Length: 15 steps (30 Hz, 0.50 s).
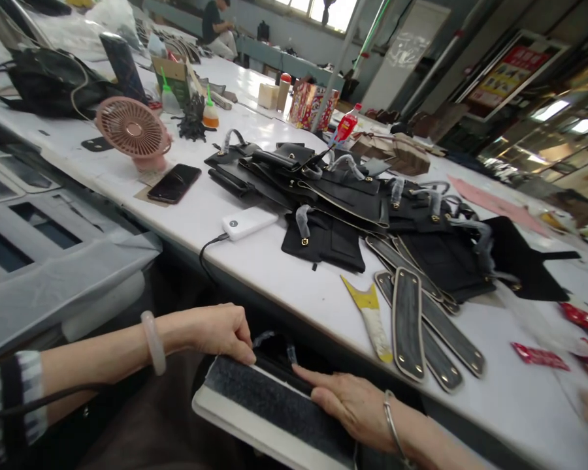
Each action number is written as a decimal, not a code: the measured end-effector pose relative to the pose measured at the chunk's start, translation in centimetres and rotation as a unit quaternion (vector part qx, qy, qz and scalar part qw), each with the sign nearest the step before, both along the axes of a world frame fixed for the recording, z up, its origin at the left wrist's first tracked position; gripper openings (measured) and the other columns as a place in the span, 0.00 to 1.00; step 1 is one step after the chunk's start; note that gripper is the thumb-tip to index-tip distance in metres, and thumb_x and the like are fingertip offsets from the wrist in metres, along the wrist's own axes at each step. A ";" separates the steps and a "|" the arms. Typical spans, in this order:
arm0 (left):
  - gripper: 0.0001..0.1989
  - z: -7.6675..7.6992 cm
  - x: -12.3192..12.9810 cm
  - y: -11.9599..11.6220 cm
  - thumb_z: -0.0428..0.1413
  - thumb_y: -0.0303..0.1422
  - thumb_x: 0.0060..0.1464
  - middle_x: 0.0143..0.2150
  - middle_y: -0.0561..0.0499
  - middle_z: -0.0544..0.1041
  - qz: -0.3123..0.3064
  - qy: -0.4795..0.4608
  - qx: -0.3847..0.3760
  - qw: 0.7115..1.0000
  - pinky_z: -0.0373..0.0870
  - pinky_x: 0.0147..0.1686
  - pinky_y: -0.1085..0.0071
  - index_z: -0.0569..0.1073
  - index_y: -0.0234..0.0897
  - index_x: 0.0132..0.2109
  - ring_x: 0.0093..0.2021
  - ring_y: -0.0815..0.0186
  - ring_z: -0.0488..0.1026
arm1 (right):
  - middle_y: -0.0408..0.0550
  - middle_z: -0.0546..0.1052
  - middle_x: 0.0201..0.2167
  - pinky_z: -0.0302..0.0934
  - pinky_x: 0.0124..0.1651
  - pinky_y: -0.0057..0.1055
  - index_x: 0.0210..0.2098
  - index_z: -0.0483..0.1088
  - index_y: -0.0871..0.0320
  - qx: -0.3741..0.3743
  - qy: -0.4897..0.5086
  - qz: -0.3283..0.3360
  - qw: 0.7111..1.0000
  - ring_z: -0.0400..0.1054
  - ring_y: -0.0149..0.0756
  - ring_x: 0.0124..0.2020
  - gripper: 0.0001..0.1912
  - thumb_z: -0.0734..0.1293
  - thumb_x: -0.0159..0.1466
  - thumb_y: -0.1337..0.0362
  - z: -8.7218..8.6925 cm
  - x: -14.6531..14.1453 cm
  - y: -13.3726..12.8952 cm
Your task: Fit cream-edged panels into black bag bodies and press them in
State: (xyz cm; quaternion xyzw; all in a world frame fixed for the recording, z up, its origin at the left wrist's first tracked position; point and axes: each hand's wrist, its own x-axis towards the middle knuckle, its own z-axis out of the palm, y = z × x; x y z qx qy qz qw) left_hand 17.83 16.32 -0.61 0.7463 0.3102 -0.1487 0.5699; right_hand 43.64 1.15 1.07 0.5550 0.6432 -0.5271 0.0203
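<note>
In the head view, a partly made black bag (294, 401) lies tilted over my lap, below the table edge. It shows a dark fuzzy strip and a pale layer along its near side, and a plastic-wrapped handle (274, 336) behind. My left hand (228, 333) is closed on its upper left edge, thumb on top. My right hand (343, 398) holds the same edge further right, index finger stretched along it and thumb on the near face. The bag's underside and some fingertips are hidden.
Across the white table (294, 287) are a pile of black bags (333, 189), several long straps (408, 323), a yellow-and-white scraper-like piece (370, 316), a white power bank (249, 223), a phone (175, 183) and a pink fan (134, 130). A person (218, 29) sits far back.
</note>
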 end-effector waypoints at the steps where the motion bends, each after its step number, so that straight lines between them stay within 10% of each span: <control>1: 0.10 -0.1 0.1 0.1 0.60 0.39 0.45 0.22 0.56 0.77 -0.006 0.005 0.002 1.000 0.60 0.23 0.76 0.83 0.40 0.32 0.25 0.67 0.68 | 0.44 0.69 0.58 0.59 0.55 0.38 0.63 0.58 0.42 0.010 0.005 -0.005 1.000 0.66 0.46 0.56 0.26 0.52 0.68 0.46 -0.1 -0.3 0.0; 6: 0.13 -0.1 0.9 0.2 0.59 0.43 0.47 0.25 0.55 0.78 -0.038 0.025 0.034 0.998 0.60 0.26 0.76 0.83 0.43 0.36 0.28 0.64 0.72 | 0.48 0.75 0.52 0.61 0.52 0.46 0.62 0.59 0.40 0.021 -0.017 -0.021 0.999 0.70 0.51 0.51 0.25 0.54 0.67 0.45 -0.9 -3.1 1.9; 10: 0.18 1.1 2.2 -1.1 0.63 0.41 0.44 0.50 0.52 0.78 -0.001 -0.049 0.120 0.991 0.64 0.47 0.70 0.80 0.47 0.45 0.50 0.54 0.73 | 0.47 0.77 0.49 0.59 0.56 0.47 0.50 0.74 0.46 0.054 0.092 -0.223 0.969 0.70 0.51 0.52 0.28 0.63 0.58 0.38 -2.2 -1.6 1.5; 15: 0.20 2.4 3.9 -5.4 0.68 0.43 0.38 0.64 0.49 0.66 -0.075 -0.129 0.110 0.983 0.55 0.61 0.61 0.77 0.45 0.41 0.62 0.53 0.61 | 0.64 0.72 0.53 0.60 0.57 0.51 0.62 0.57 0.68 0.152 0.070 -0.515 0.840 0.68 0.48 0.54 0.54 0.26 0.60 0.39 -6.7 -1.6 -6.5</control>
